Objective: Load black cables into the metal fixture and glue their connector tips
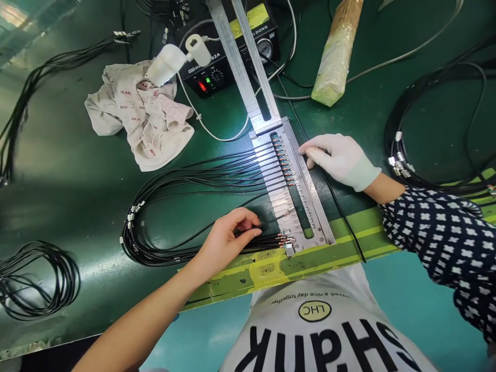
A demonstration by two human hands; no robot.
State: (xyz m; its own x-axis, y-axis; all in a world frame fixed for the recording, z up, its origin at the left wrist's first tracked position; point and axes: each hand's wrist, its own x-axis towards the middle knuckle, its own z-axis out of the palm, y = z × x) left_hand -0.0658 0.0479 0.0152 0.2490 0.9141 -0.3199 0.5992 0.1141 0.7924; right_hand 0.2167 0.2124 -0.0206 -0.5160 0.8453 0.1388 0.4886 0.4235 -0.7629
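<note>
My bare left hand (231, 232) pinches a thin black cable (271, 221) between thumb and fingertips, its stripped end lying over the lower part of a metal fixture (315, 206). Several black cables lie side by side in the fixture's upper slots, with their coloured wire ends (284, 163) over its long opening. More cable ends (285, 240) are bunched at its bottom corner. The cables loop left into a coil (129, 232) with silver tags. My right hand (341, 157), in a white glove, has thumb and fingers together at the fixture's right edge; anything between them is hidden.
Behind the fixture stands a black control box (232, 57) with a gauge, beneath metal rails (232, 51). A white lamp (166, 64) lights the fixture beside a crumpled cloth (143, 119). A wrapped block (337, 57) lies at back right. Other cable coils (395, 129) flank the mat.
</note>
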